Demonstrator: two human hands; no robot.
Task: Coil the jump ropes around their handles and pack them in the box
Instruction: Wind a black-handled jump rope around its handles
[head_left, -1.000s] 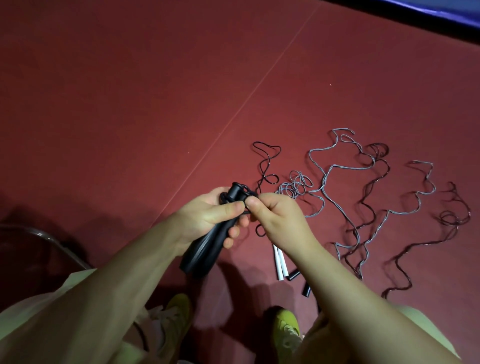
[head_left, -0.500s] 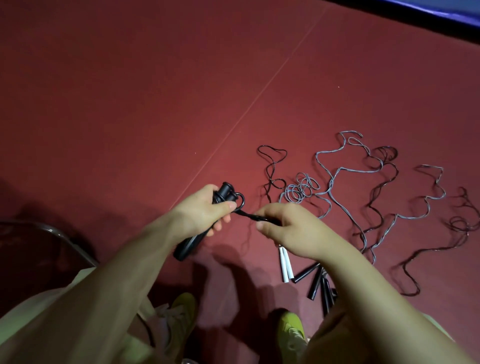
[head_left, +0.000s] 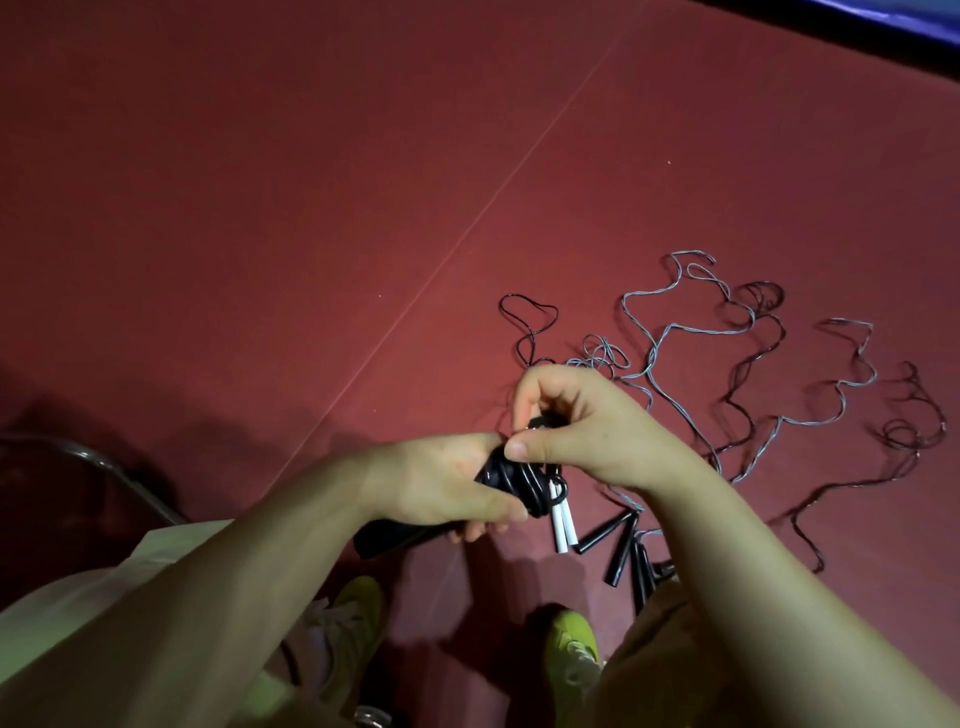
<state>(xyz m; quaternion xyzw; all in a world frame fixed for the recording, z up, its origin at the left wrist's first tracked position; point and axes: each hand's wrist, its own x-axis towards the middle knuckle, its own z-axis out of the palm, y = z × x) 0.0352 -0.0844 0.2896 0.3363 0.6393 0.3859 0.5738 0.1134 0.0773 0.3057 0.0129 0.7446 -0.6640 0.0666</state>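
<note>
- At the bottom of the frame, two yellow-green shoes (head_left: 571, 649) stand on the red floor (head_left: 260, 208); no brand or writing can be read anywhere.
- Just above, at lower centre, the left hand (head_left: 441, 488) clasps the black handles (head_left: 395, 535); several turns of black rope (head_left: 519, 483) already sit around them; the right hand (head_left: 587, 426) pinches the rope at the handles' top end; this coil looks nearly finished, in my judgement.
- Right of the hands, white handles (head_left: 563, 525) and loose black handles (head_left: 623, 551) lie on the floor.
- Farther off, at centre right, grey and dark ropes (head_left: 753, 364) sprawl uncoiled; most of the work remains.
- No box is clearly in view; nothing visibly packed.
</note>
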